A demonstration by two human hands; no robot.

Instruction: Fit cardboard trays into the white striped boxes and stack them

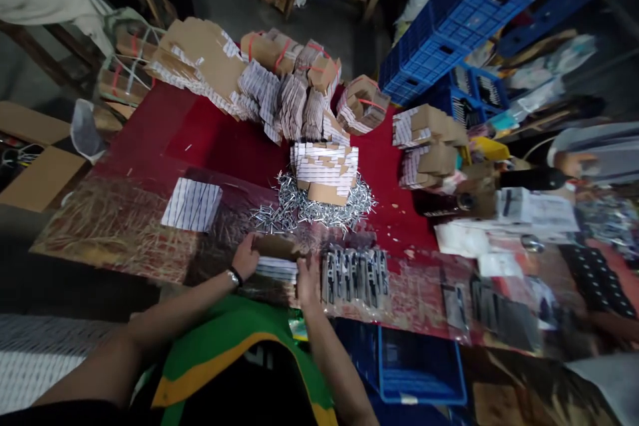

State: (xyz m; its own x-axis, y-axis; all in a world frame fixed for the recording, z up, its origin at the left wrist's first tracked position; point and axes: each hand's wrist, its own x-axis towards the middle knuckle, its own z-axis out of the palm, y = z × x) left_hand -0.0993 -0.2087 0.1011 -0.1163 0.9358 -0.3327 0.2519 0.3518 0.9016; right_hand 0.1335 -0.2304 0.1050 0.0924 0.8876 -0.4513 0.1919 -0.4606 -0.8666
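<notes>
My left hand (244,256) and my right hand (308,283) both grip a folded brown cardboard packet (276,247) at the near edge of the red table (224,153). A white card with dark stripes (276,269) lies under the packet. Just beyond my hands spreads a heap of small silver metal pieces (312,205), with a stack of striped, brown-backed cards (324,173) behind it. Right of my right hand lie several black tools in clear plastic (354,276). A flat striped sheet (192,204) rests to the left.
Strapped bundles of cardboard (269,86) crowd the far table edge, and more stacks (426,146) stand to the right. Blue plastic crates (454,20) rise at upper right. A co-worker's hand (574,163) reaches in at right. A blue crate (422,366) sits below the near edge.
</notes>
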